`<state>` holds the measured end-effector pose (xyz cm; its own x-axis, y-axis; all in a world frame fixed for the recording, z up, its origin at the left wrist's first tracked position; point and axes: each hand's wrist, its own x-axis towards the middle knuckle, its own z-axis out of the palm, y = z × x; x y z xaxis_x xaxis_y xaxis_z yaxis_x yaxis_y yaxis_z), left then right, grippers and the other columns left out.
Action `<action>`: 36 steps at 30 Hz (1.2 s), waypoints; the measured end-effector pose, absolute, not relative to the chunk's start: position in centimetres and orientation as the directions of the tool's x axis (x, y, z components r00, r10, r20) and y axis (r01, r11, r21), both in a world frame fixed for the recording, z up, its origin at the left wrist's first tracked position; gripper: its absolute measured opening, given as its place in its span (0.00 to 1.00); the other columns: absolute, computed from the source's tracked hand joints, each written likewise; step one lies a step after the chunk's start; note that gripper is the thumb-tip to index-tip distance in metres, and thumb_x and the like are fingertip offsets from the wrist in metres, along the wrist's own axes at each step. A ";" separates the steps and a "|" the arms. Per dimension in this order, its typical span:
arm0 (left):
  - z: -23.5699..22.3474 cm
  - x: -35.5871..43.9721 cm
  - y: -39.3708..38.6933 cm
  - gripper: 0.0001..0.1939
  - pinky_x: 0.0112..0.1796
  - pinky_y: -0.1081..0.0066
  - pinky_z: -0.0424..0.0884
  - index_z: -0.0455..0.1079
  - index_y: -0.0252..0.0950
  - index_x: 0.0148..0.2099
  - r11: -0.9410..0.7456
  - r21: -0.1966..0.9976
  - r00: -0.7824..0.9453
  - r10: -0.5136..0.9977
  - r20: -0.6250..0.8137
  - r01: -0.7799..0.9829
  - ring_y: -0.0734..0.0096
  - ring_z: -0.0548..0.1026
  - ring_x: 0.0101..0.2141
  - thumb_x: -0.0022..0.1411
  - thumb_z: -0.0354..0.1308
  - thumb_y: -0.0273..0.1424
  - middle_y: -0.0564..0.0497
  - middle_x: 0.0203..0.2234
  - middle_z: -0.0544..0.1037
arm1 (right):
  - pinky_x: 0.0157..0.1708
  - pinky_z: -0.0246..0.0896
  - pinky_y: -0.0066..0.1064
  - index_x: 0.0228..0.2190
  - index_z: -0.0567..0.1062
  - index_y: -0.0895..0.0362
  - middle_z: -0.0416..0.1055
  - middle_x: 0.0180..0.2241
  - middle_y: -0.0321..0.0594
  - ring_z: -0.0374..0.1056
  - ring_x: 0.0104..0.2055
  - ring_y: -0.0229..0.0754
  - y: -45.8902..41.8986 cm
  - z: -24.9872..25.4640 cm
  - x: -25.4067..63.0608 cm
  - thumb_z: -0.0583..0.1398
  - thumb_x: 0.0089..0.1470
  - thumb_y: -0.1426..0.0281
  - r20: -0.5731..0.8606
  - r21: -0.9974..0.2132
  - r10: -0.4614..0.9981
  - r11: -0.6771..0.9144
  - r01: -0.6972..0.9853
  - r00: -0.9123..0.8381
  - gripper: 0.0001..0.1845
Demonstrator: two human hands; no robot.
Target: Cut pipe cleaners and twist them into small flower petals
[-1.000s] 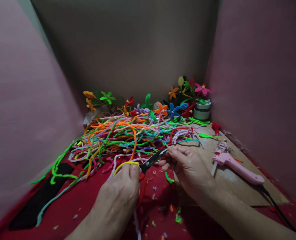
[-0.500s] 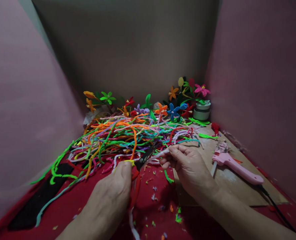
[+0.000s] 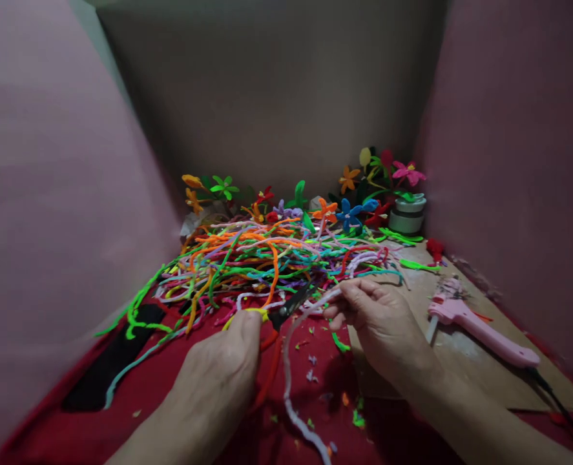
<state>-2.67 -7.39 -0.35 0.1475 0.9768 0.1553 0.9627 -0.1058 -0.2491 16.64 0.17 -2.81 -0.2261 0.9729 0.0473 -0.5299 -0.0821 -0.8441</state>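
Hands: two. Left hand (image 3: 232, 352), grip closed around the yellow-and-red handles of one pair of scissors (image 3: 291, 309), blades pointing ahead and toward the right. Right hand (image 3: 376, 320), grip pinching the upper end of one pale lilac fuzzy stem (image 3: 287, 381), which curves down between the hands to the near edge; contact with the blades cannot be told. Heap of coloured stems (image 3: 247, 255) beyond: tangled, too many to count. Rear flowers overlap; sure counts are one blue flower (image 3: 350, 215) and one pink flower (image 3: 409, 173). Also one lidded jar (image 3: 406, 223), one pink glue gun (image 3: 480, 332) with a dark cable, one black flat item (image 3: 104, 371) at left. Surface (image 3: 150, 382): red, strewn with small coloured clippings; one brown board (image 3: 509, 391) at right, beneath the glue gun. Room: dim; grey wall (image 3: 276, 97) behind, two pinkish panels (image 3: 44, 194) flanking.
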 end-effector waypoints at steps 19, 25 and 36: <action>-2.7 -15.2 -2.5 0.15 0.25 0.69 0.58 0.65 0.36 0.35 0.226 -0.086 -0.234 0.967 -0.099 0.970 0.58 0.73 0.30 0.56 0.46 0.42 0.42 0.29 0.74 | 0.15 0.64 0.19 0.23 0.70 0.62 0.72 0.20 0.41 0.68 0.18 0.34 1.3 -3.7 16.6 0.59 0.47 0.79 -0.224 -0.732 0.924 -0.370 -0.572 -0.311 0.04; -0.6 -12.1 -3.6 0.14 0.32 0.66 0.63 0.67 0.34 0.31 0.159 0.049 -0.162 0.985 0.062 0.986 0.58 0.72 0.31 0.57 0.47 0.39 0.44 0.28 0.73 | 0.15 0.64 0.18 0.22 0.70 0.62 0.72 0.20 0.41 0.70 0.20 0.36 1.7 -3.6 16.6 0.57 0.49 0.80 -0.227 -0.713 0.941 -0.336 -0.615 -0.251 0.06; 0.0 1.8 -3.4 0.13 0.15 0.80 0.51 0.65 0.35 0.31 0.195 0.977 0.172 0.963 -0.207 0.085 0.84 0.51 0.12 0.58 0.50 0.39 0.61 0.13 0.56 | 0.26 0.67 0.24 0.30 0.72 0.60 0.74 0.31 0.42 0.71 0.28 0.36 2.0 -2.6 16.9 0.61 0.48 0.68 -0.037 -0.654 0.950 -0.257 -0.711 -0.309 0.08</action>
<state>1.77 -3.39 0.00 0.1715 0.9632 -0.2070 0.0849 0.1949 0.9771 16.93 1.96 -2.58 -0.3091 0.9503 -0.0367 -0.7112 -0.2566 -0.6544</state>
